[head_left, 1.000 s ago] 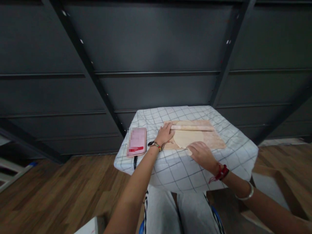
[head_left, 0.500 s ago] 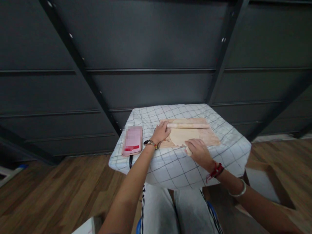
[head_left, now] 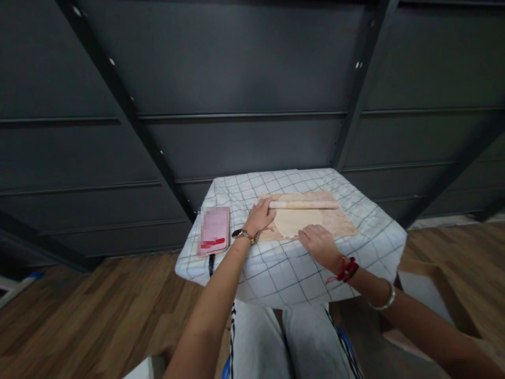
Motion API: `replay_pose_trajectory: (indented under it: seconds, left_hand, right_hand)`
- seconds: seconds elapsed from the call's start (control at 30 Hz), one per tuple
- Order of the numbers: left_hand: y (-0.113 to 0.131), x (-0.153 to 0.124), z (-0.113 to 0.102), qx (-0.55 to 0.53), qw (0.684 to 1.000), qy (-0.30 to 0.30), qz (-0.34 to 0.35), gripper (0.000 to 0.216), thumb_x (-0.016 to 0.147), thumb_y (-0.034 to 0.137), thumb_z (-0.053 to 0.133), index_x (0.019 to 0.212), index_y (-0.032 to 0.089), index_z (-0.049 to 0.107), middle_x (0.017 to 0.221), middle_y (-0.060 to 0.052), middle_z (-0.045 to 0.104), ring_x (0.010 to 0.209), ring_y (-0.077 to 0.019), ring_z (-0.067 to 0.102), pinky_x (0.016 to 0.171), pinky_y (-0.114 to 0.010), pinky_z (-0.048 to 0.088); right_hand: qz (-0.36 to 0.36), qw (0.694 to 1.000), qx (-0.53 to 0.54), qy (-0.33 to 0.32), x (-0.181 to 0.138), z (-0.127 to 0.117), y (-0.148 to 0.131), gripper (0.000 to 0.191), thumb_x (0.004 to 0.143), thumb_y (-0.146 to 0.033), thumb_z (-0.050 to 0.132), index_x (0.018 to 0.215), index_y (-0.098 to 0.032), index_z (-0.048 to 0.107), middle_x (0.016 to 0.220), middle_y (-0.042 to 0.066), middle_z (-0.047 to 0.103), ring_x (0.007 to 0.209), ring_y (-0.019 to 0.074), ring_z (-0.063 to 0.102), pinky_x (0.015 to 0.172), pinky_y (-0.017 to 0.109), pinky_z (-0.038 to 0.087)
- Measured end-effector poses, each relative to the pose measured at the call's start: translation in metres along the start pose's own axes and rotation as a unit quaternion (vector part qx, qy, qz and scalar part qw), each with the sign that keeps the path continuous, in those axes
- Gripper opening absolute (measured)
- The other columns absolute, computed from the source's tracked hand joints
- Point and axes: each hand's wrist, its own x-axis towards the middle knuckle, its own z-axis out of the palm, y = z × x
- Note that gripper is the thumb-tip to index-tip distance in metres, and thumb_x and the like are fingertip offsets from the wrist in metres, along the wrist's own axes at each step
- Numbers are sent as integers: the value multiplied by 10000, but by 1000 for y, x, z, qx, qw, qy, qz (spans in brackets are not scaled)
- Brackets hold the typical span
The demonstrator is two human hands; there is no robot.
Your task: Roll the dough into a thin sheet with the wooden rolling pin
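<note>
A pale flat round of dough (head_left: 294,221) lies on a light wooden board (head_left: 343,223) on a small table covered with a white checked cloth (head_left: 284,268). A wooden rolling pin (head_left: 303,205) lies across the far side of the board. My left hand (head_left: 260,216) rests on the pin's left end, fingers curled over it. My right hand (head_left: 319,243) lies at the near edge of the dough with its fingers bent down onto it; whether it pinches the edge is hidden.
A pink phone case (head_left: 214,230) lies on the cloth to the left of the board, a dark strap hanging off the edge below it. Dark metal shelving (head_left: 252,105) stands right behind the table. Wooden floor (head_left: 98,305) surrounds it. My knees are under the table's front edge.
The view shifted slightly. My right hand slid a little to the left along the dough's near edge. My left hand stayed on the rolling pin's end.
</note>
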Motion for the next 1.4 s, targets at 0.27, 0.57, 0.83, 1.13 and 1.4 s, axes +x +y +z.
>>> replay_pose_trajectory:
  seconds: [0.27,0.57,0.83,1.13,1.4]
  left_hand:
    - [1,-2,-1,10,1000,-6,-2,491,910,316,417,1369,152,358,1385,-125,431,1288,-259,384,1067,-453,289]
    - [5,-2,-4,11,1000,-8,-8,473,905,289,418,1347,125,385,1339,-148,468,1253,-276,422,1036,-455,316]
    - [6,-3,-6,19,1000,-4,-4,473,905,280,419,1350,123,388,1314,-143,488,1217,-262,456,1016,-428,346]
    - [2,-1,-2,14,1000,-2,-3,465,900,295,426,1338,141,410,1329,-140,478,1227,-280,448,1027,-461,337]
    - [3,-2,-3,19,1000,-6,-7,491,909,296,420,1362,113,375,1327,-150,484,1235,-263,444,1017,-411,340]
  right_hand:
    - [-67,996,48,19,-23,8,23,200,877,-71,442,879,-143,629,797,76,619,716,178,495,676,311,348]
    - [21,1000,1,-17,-19,6,15,107,881,-229,555,868,-142,615,821,84,615,763,208,508,666,316,358]
    - [-39,998,35,-29,-22,3,27,177,867,-48,459,895,-133,612,817,81,617,753,188,523,671,299,397]
    - [-60,994,83,-35,-36,3,42,172,896,-103,443,935,-145,605,878,84,638,816,185,571,747,306,462]
    - [-70,995,63,21,-39,5,47,249,868,-49,418,1017,-107,609,971,135,655,915,211,593,823,345,494]
